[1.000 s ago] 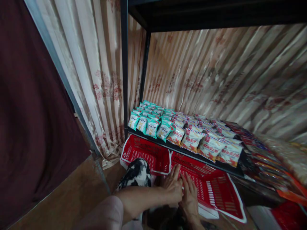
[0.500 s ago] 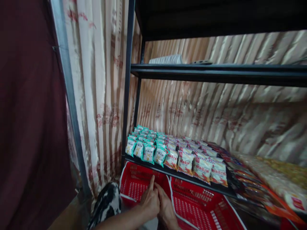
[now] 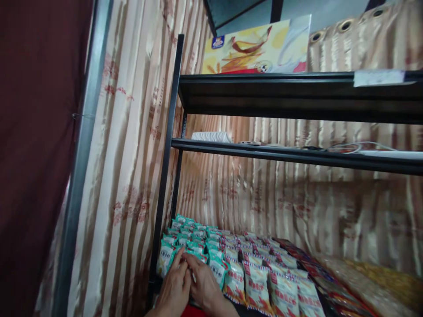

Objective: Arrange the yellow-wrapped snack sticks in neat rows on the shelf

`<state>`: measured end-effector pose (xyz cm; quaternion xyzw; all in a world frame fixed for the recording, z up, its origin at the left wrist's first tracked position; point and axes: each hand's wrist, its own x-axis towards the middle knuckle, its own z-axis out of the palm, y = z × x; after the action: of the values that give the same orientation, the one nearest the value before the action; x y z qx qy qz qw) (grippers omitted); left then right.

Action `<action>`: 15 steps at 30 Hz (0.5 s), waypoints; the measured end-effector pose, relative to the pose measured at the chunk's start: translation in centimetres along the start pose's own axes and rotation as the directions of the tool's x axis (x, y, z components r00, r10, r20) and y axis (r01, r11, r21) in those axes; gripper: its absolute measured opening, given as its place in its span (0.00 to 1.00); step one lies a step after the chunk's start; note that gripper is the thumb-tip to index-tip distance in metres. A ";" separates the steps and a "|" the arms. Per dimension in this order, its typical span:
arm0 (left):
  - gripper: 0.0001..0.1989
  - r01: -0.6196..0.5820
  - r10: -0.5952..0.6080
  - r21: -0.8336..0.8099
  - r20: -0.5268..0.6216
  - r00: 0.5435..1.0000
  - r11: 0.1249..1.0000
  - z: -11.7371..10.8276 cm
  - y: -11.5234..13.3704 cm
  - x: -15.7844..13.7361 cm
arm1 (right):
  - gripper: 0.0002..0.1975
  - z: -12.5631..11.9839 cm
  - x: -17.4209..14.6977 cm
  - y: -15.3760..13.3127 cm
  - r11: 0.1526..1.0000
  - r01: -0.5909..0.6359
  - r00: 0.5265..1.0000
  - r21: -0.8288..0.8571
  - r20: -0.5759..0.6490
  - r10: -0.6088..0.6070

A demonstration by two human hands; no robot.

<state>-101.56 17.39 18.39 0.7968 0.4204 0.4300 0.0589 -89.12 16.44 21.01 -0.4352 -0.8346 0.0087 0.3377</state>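
Observation:
My left hand and my right hand are pressed together low in the view, backs toward me. Their fingers are closed against each other, the left index finger stretched forward. Nothing sticks out of either hand; the palms are hidden. Directly behind them, small teal and white snack bags stand in rows on the bottom shelf, partly covered by my fingers. Whether I touch a bag I cannot tell. To the right are rows of white and red snack bags with striped tops.
A black shelf rack stands before a patterned curtain. Its middle shelf holds a white folded item and cables; a yellow printed box is on top. Dark red cloth hangs at left. Bulk bags lie right.
My view has tilted upward, bringing the top shelf into sight and the red baskets almost out. My joined hands now overlap the teal bags instead of the baskets.

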 end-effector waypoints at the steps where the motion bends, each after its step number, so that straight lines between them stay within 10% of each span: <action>1: 0.20 -0.028 0.027 -0.026 -0.033 0.999 0.999 -0.4 0.1 0.8 | 0.25 -1.3 0.8 -0.4 1.000 0.012 1.000 -0.021 0.023 -0.012; 8: 0.18 -0.115 0.109 -0.134 -0.050 0.993 0.984 -3.2 2.5 6.9 | 0.19 -11.3 5.3 -0.6 0.947 0.123 0.987 -0.296 -0.061 -0.147; 12: 0.17 -0.085 0.124 -0.170 0.232 0.965 0.982 -3.4 1.8 7.5 | 0.18 -18.9 8.5 -0.2 0.843 0.012 0.912 -0.538 -0.340 -0.230; 15: 0.14 -0.034 0.100 -0.127 0.561 0.821 0.991 -2.0 -0.8 5.1 | 0.19 -24.9 11.3 -1.1 0.760 -0.179 0.803 -0.625 -0.539 -0.255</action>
<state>-102.12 21.10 22.52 0.8982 0.3313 0.1986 0.2100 -80.11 17.10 46.86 -0.4863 -0.6443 -0.4248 0.4097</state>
